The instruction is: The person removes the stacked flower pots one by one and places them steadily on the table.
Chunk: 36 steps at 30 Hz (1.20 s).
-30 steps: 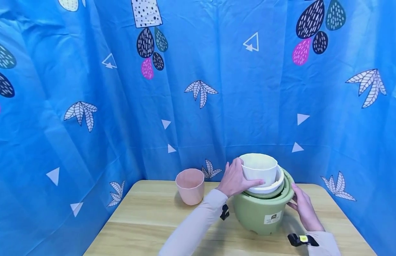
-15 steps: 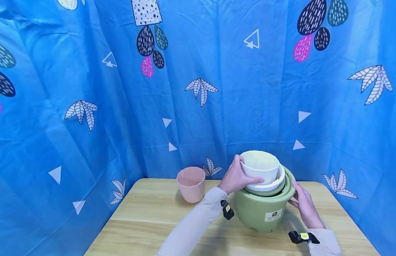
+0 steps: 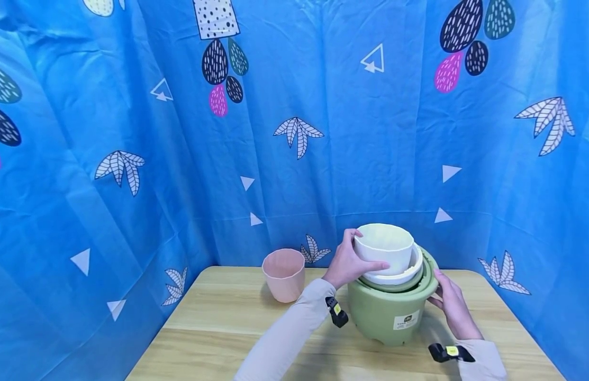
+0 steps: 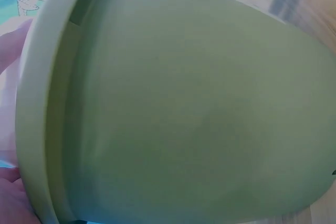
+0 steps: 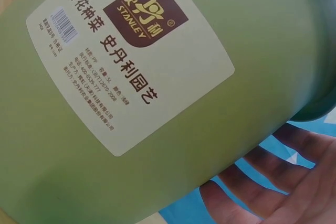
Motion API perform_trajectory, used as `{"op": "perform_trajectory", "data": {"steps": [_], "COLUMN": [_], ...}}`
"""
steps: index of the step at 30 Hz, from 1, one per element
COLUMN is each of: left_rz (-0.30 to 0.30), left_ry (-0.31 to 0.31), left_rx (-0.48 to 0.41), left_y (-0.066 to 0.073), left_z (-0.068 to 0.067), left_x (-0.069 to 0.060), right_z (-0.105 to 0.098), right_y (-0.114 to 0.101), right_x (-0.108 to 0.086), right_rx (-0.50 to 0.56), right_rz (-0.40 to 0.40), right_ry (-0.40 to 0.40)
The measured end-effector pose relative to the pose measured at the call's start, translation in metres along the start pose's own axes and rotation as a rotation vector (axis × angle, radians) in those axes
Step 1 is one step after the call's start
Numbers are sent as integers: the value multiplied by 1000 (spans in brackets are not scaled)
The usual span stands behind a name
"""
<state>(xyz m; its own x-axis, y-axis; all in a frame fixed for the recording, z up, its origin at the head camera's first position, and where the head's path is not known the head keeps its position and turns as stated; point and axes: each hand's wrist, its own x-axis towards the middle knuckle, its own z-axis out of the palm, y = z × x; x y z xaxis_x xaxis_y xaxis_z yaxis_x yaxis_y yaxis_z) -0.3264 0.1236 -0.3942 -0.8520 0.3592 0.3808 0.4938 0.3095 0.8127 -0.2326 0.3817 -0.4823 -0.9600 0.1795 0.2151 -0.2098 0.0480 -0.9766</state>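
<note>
Left hand (image 3: pixel 344 263) clamps fingers on upper white pot (image 3: pixel 384 253), right hand (image 3: pixel 455 308) on outer green pot (image 3: pixel 377 317); uneven pull may tip them

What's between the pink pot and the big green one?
In the head view, part of the left hand, its pale sleeve and wrist strap lie between pink pot and big green pot, above wooden table.

The left forearm (image 3: pixel 287 333) extends diagonally forward. The left grip (image 3: pixel 347 264) pinches, thumb (image 3: pixel 374 266) opposing fingers (image 3: pixel 350 236). The right grip (image 3: pixel 453 307) holds with thumb (image 3: pixel 440 277) above curved fingers (image 5: pixel 252 188).
</note>
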Motion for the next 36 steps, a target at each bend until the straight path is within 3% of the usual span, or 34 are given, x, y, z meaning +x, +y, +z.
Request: {"op": "perform_trajectory", "data": {"steps": [12,36], "left_rz": [-20,33], "left_ry": [12,27], "left_rx": [-23,-88], "left_y": [0,10], "left_z": [-1,-13], "left_x": [0,5], "right_z": [0,-1], "right_y": [-1,-2], "right_x": [-1,-2], "right_rx": [-8,8], "right_rz": [33,17], "right_ry": [3,-12]}}
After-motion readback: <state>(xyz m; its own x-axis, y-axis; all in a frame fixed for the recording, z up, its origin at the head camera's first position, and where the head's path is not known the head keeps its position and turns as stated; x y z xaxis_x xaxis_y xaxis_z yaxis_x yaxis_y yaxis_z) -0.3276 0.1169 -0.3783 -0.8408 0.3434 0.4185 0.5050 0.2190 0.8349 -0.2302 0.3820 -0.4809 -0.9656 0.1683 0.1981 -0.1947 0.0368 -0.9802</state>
